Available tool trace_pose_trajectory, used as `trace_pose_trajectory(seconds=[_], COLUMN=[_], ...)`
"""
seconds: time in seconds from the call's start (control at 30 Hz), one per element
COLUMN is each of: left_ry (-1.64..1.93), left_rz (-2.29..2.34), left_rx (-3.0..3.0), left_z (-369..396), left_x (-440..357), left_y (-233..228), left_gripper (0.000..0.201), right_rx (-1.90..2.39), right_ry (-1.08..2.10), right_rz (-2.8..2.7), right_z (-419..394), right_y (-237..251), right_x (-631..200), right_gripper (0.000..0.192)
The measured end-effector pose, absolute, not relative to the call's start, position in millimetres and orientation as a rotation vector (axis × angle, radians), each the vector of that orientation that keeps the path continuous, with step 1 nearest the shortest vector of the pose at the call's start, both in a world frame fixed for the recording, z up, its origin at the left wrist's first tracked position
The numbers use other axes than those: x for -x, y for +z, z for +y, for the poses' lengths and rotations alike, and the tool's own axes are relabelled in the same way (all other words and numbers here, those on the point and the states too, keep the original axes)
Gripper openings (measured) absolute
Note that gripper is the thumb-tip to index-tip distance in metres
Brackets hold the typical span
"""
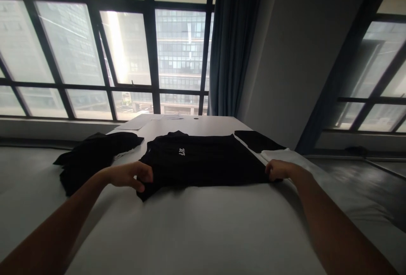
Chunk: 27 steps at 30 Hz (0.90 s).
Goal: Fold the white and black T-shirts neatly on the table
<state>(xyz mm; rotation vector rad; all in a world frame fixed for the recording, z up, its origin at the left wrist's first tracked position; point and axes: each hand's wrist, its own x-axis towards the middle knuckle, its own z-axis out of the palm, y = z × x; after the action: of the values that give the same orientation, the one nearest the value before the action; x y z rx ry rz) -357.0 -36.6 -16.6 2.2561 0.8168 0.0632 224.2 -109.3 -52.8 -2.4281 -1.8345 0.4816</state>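
I see a black T-shirt (203,158) lying flat on the white bed (196,228), spread crosswise in front of me, with a small white print (181,152) near its far edge. My left hand (130,175) sits at the shirt's left side; its fingers (142,177) are closed on the fabric there, pinching the edge next to the left sleeve, which hangs toward me as a loose flap. My right hand (279,169) is at the shirt's right edge; its fingers curl down onto the cloth, but I cannot tell whether they grip it or only press on it. Both forearms reach in from the lower corners of the view. To the left of the shirt lies a crumpled heap of dark clothing (91,156), apart from it. To the right, just beyond my right hand, a folded black garment (258,140) rests beside a white cloth (282,155). A white desk (190,125) stands beyond the bed under the window (127,50), with paper sheets (133,123) on it. A dark curtain (231,42) hangs right of the window.
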Motion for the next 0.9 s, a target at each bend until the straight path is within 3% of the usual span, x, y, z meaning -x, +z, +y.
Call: trace_pose_trajectory(seconds=[0.17, 0.27, 0.37, 0.47, 0.53, 0.8, 0.9], left_ry=[-0.085, -0.115, -0.009, 0.195, 0.331, 0.456, 0.724], left_rz=[0.932, 1.024, 1.004, 0.932, 0.871, 0.855, 0.935], left_rx=[-2.298, -2.391, -2.450, -2.483, -2.481, -2.025, -1.815], left_z=[-32.7, -27.3, -25.9, -27.6, -31.1, -34.1, -17.8], left_x=[359.4, 366.0, 373.5, 378.8, 379.8, 378.6, 372.8], left_y=[-25.8, -37.7, -48.6, -51.0, -45.7, -36.3, -51.4], left_gripper=[0.070, 0.075, 0.051, 0.025, 0.028, 0.038, 0.045], right_rx=[2.408, 2.345, 2.393, 2.284, 2.161, 2.081, 2.033], right_ry=[0.515, 0.626, 0.639, 0.574, 0.558, 0.750, 0.608], right_rz=[-1.888, -1.947, -1.924, -1.982, -2.033, -2.024, -1.975], right_z=[-110.1, -111.1, -110.8, -108.2, -107.2, -116.9, -107.2], right_y=[-50.8, -49.0, -50.9, -53.6, -53.6, -44.7, -51.0], right_x=[-217.1, -208.2, -205.4, -207.3, -209.3, -223.8, -225.4], right_gripper=[0.062, 0.073, 0.064, 0.037, 0.030, 0.047, 0.046])
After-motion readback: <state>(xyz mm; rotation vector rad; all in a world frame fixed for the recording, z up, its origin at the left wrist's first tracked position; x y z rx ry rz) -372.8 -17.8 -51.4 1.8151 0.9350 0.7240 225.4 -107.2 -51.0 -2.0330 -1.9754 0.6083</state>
